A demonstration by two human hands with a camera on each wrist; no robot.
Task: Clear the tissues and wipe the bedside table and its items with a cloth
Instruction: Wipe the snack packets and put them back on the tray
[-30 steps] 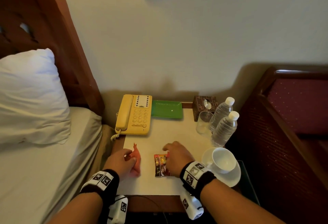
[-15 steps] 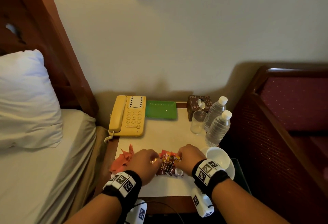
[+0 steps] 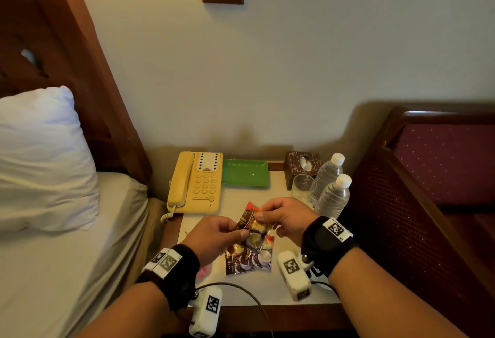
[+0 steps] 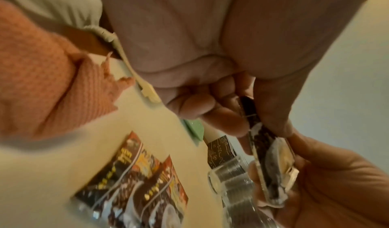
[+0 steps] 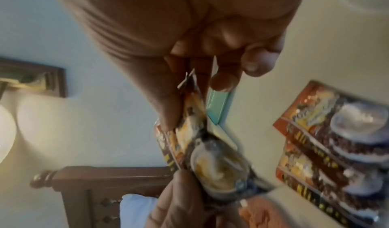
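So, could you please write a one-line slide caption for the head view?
Both hands, left hand and right hand, pinch coffee sachets above the bedside table.

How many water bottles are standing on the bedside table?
2: both at the table's right edge, far bottle beside the tissue box, near bottle just in front. None seems hidden.

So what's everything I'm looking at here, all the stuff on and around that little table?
bedside table: one, cream top
telephone: one, yellow, back left
tray: one, green, beside telephone
tissue box: one, brown, back right
glass: one, clear, before tissue box
water bottles: two, clear, right edge
coffee sachets: several, brown-red, on table
held sachets: at least one, above table
cloth: one, orange, left front
pillow: one, white, on bed
left hand: pinches held sachets
right hand: pinches held sachets
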